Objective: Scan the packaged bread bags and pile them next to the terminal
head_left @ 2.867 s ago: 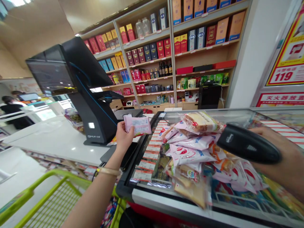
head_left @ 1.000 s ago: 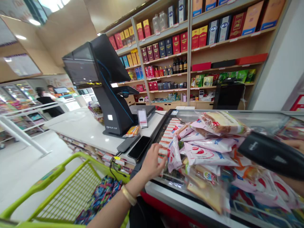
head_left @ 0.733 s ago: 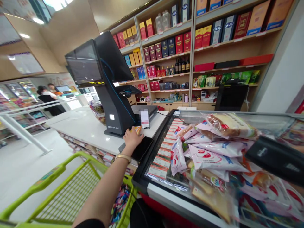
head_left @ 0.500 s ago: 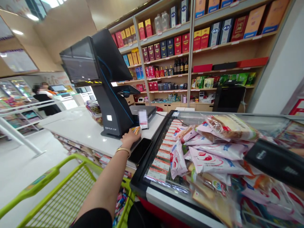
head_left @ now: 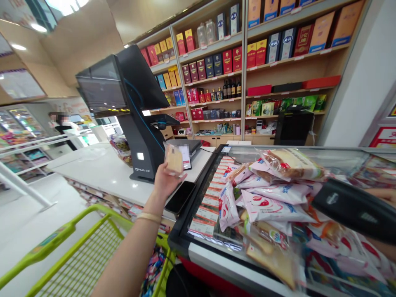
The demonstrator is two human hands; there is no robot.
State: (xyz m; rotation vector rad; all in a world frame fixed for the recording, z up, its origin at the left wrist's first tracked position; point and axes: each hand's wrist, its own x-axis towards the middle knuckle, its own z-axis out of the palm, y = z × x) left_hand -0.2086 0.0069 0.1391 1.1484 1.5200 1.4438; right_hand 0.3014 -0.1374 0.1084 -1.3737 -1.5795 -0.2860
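Free gap between phone (head_left: 181,198) and packets (head_left: 272,206)

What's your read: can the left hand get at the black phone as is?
Probably yes: the left hand is close by, and nothing covers the black phone. The hand holds a wrapped item, so it likely must free itself first.

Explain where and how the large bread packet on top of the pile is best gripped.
Probably by its long edges across the middle, coming from above and the left. The bread packet lies broad side up over pink packets with nothing on top of it, and the scanner appears close to its right end.
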